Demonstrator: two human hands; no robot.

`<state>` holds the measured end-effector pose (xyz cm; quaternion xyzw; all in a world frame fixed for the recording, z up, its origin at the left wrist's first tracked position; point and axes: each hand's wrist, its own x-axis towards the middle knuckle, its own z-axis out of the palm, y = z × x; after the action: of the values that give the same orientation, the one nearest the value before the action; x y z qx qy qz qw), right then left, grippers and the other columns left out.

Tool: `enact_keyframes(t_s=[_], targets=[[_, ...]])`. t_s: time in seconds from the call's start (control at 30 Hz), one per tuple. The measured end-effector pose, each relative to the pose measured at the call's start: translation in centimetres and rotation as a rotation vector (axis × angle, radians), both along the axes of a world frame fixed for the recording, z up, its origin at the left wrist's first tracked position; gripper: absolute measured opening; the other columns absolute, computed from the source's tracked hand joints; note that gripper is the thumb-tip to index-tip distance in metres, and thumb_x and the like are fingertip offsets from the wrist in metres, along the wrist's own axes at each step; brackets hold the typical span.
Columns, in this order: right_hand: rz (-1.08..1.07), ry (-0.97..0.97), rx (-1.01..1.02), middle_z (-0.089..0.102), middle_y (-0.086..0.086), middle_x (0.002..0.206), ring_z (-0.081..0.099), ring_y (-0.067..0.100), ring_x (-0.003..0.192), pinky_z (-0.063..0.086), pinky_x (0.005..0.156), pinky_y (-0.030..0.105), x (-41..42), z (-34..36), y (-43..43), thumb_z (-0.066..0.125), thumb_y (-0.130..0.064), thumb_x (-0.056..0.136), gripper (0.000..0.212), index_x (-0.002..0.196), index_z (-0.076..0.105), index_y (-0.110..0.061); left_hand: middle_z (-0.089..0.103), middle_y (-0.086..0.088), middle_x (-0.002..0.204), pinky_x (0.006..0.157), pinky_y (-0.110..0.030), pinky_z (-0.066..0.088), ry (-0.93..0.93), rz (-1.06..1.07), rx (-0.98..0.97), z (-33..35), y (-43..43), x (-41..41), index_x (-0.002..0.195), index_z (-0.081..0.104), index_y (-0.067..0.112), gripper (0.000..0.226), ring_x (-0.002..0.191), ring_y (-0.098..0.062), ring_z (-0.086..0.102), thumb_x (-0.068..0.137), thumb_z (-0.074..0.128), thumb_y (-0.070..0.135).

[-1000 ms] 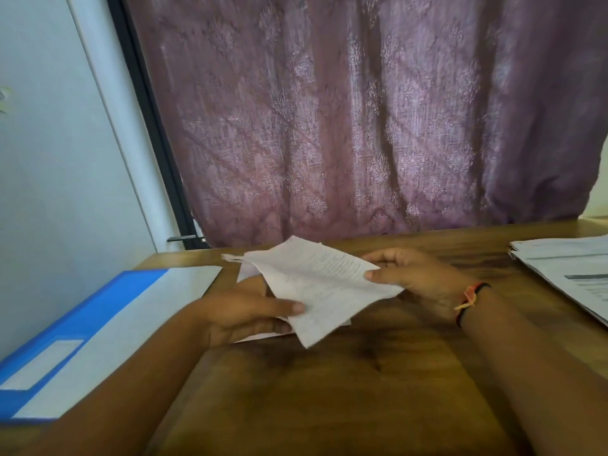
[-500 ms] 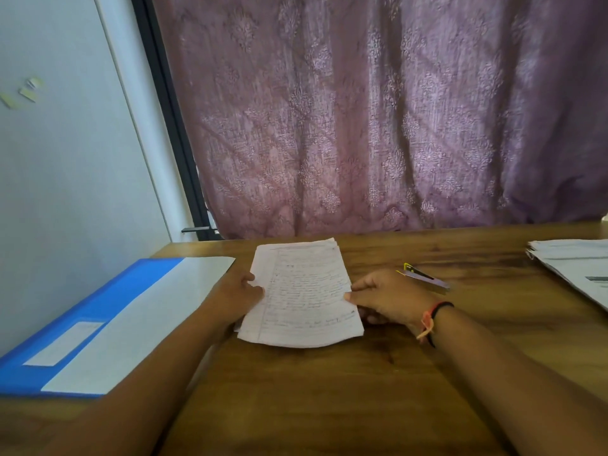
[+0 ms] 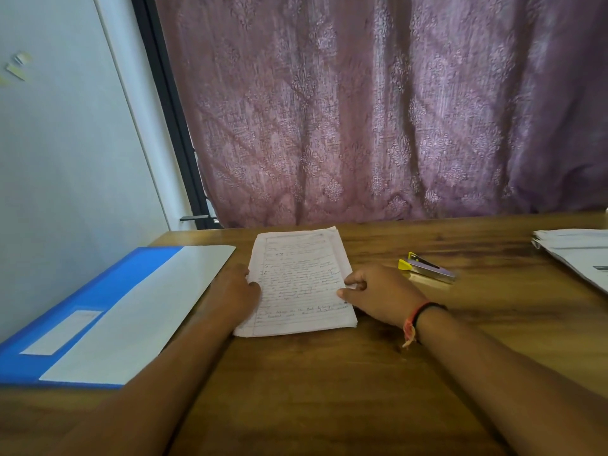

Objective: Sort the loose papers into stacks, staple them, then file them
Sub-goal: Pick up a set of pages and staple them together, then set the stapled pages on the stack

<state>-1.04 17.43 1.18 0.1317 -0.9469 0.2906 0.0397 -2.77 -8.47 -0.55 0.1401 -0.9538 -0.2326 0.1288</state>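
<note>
A small stack of handwritten lined papers (image 3: 301, 281) lies flat on the wooden table (image 3: 329, 390) in the middle. My left hand (image 3: 235, 291) holds the stack's left edge, thumb on top. My right hand (image 3: 378, 294) pinches the right edge, thumb resting on the top sheet. A yellow and silver stapler (image 3: 426, 268) lies just right of my right hand, apart from it. A blue file folder (image 3: 98, 311) with a white cover sheet lies at the left.
Another pile of printed papers (image 3: 579, 255) sits at the table's far right edge. A purple curtain (image 3: 378, 110) hangs behind the table, and a white wall (image 3: 65, 159) stands to the left.
The papers, held up loose and skewed a second ago, now lie squared flat on the table. Both hands moved to the stack's side edges. The stapler came into view.
</note>
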Motion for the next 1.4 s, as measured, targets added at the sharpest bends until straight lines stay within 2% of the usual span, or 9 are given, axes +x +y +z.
enact_keyframes(t_s=[0.27, 0.33, 0.47, 0.6, 0.7, 0.97, 1.13, 1.23, 1.4], targets=[[-0.039, 0.105, 0.015, 0.048, -0.012, 0.069, 0.045, 0.003, 0.062, 0.034, 0.055, 0.021, -0.7, -0.6, 0.2, 0.056, -0.047, 0.097, 0.039, 0.124, 0.066, -0.021, 0.063, -0.005, 0.125, 0.089, -0.034, 0.058, -0.021, -0.014, -0.089, -0.1, -0.4, -0.1, 0.127, 0.059, 0.019, 0.036, 0.107, -0.024, 0.062, 0.099, 0.055, 0.041], [-0.035, 0.143, 0.064, 0.055, -0.014, 0.076, 0.051, 0.002, 0.067, 0.042, 0.057, 0.024, -0.3, -0.3, 0.4, 0.053, -0.050, 0.097, 0.041, 0.129, 0.062, -0.025, 0.061, -0.007, 0.127, 0.099, -0.041, 0.054, 0.024, 0.001, -0.176, 0.1, -0.3, 0.2, 0.125, 0.058, 0.020, 0.039, 0.115, -0.026, 0.058, 0.098, 0.053, 0.047], [-0.077, 0.324, 0.228, 0.064, 0.000, 0.108, 0.062, 0.016, 0.086, 0.055, 0.069, 0.035, 1.0, 1.4, 1.0, 0.050, -0.048, 0.099, 0.036, 0.121, 0.063, -0.023, 0.056, -0.008, 0.144, 0.111, -0.046, 0.042, 0.367, -0.090, -0.321, 1.3, 1.6, 1.7, 0.136, 0.058, 0.019, 0.043, 0.130, -0.029, 0.052, 0.100, 0.057, 0.041], [-0.136, 0.538, 0.317, 0.055, 0.004, 0.115, 0.058, 0.022, 0.098, 0.052, 0.076, 0.035, 1.8, 2.7, 3.0, 0.053, -0.047, 0.097, 0.037, 0.116, 0.063, -0.016, 0.069, -0.011, 0.116, 0.088, -0.044, 0.054, 0.670, -0.319, -0.604, 2.9, 6.3, 2.8, 0.115, 0.072, 0.013, 0.030, 0.102, -0.030, 0.064, 0.090, 0.072, 0.029], [-0.212, 0.669, 0.417, 0.058, 0.007, 0.113, 0.055, 0.028, 0.107, 0.052, 0.085, 0.040, 2.6, 3.3, 5.9, 0.059, -0.048, 0.091, 0.038, 0.109, 0.065, -0.016, 0.069, -0.008, 0.105, 0.073, -0.039, 0.051, 0.806, -0.484, -0.697, 3.9, 11.1, 3.1, 0.104, 0.074, 0.013, 0.022, 0.092, -0.027, 0.062, 0.084, 0.076, 0.023], [-0.463, 0.650, 0.585, 0.063, 0.018, 0.113, 0.059, 0.037, 0.100, 0.051, 0.078, 0.045, 6.2, 3.8, 20.4, 0.046, -0.050, 0.078, 0.050, 0.099, 0.068, -0.010, 0.061, -0.006, 0.094, 0.069, -0.038, 0.040, 0.939, -0.770, -0.812, 4.5, 26.5, 2.8, 0.092, 0.066, 0.016, 0.023, 0.087, -0.028, 0.056, 0.073, 0.073, 0.026], [-0.672, 0.403, 0.639, 0.058, 0.017, 0.125, 0.053, 0.036, 0.113, 0.049, 0.088, 0.046, 8.0, 3.2, 30.3, 0.046, -0.048, 0.097, 0.045, 0.120, 0.061, -0.012, 0.065, -0.005, 0.101, 0.075, -0.039, 0.048, 0.695, -0.790, -0.605, 3.4, 36.3, 3.7, 0.098, 0.069, 0.017, 0.026, 0.095, -0.028, 0.062, 0.079, 0.076, 0.033], [-0.722, 0.133, 0.601, 0.049, 0.012, 0.138, 0.046, 0.032, 0.126, 0.045, 0.100, 0.045, 8.6, 2.3, 34.4, 0.040, -0.043, 0.101, 0.044, 0.135, 0.051, -0.017, 0.062, -0.011, 0.129, 0.096, -0.041, 0.045, 0.331, -0.838, -0.258, 2.9, 40.6, 3.9, 0.126, 0.062, 0.011, 0.042, 0.120, -0.033, 0.055, 0.095, 0.056, 0.039], [-0.633, -0.151, 0.534, 0.055, 0.006, 0.139, 0.052, 0.026, 0.126, 0.042, 0.107, 0.040, 8.3, 2.0, 36.6, 0.047, -0.042, 0.099, 0.046, 0.140, 0.050, -0.022, 0.068, -0.012, 0.128, 0.093, -0.036, 0.049, -0.037, -0.855, 0.249, 2.5, 44.3, 3.6, 0.125, 0.067, 0.009, 0.038, 0.116, -0.031, 0.063, 0.099, 0.061, 0.036]])
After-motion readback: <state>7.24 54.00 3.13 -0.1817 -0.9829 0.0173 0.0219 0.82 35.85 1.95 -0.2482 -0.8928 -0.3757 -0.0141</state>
